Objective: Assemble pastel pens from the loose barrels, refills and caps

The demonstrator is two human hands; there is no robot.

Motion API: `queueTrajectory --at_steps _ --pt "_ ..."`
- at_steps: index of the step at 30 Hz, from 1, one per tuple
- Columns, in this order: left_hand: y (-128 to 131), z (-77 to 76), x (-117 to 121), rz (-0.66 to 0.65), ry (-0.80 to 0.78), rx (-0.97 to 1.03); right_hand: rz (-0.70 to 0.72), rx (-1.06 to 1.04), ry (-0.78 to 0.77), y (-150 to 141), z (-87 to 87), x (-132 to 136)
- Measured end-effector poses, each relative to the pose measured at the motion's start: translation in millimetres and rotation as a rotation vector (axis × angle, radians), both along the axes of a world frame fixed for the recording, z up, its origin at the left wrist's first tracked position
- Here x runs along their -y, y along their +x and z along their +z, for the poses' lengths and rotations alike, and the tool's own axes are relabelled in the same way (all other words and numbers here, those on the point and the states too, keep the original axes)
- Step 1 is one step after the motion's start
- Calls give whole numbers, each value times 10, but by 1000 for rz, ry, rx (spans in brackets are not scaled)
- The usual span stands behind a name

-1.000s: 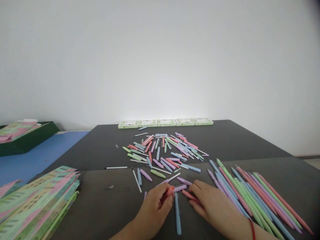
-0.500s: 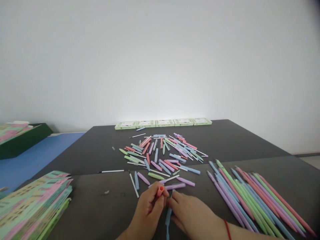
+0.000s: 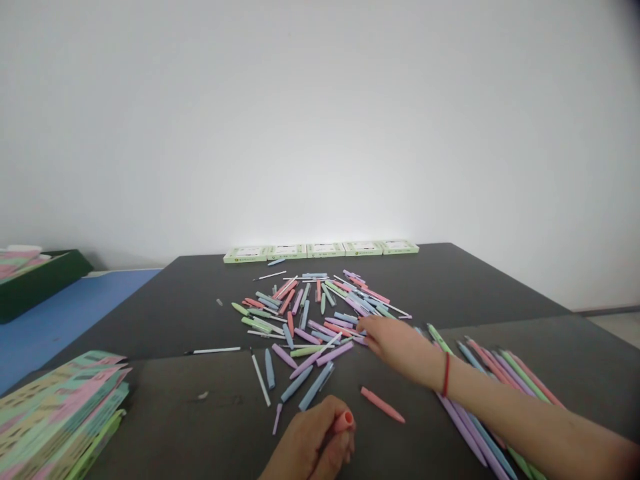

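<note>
My left hand is closed round a coral pen part at the near edge of the dark table. My right hand reaches forward over the table into a scattered pile of pastel pen parts, its fingertips at the pile's right side; whether they grip anything is unclear. A coral pen piece lies on the table between my hands. Blue pieces and purple pieces lie just ahead of my left hand.
Assembled pastel pens lie in a row at the right, partly under my right forearm. A stack of green and pink cards sits at the near left. Several green boxes line the table's far edge. A dark tray stands far left.
My right hand has left the left hand and stretched forward to the pile. A coral piece now lies on the table. My left hand drew back toward me, still holding the coral part.
</note>
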State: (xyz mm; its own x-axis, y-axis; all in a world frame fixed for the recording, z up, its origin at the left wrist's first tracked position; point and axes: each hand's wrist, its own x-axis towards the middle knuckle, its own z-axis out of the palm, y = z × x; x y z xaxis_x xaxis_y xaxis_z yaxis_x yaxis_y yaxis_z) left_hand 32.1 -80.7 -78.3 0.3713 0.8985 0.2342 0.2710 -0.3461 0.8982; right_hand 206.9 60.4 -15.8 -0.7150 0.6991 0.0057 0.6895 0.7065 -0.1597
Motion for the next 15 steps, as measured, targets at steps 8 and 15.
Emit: queueTrajectory --at_steps 8,15 --pt "42 9 -70 -55 141 -62 -3 81 -23 98 -16 -451" --pt "88 79 -57 -63 109 -125 -22 198 2 -181 -149 -292"
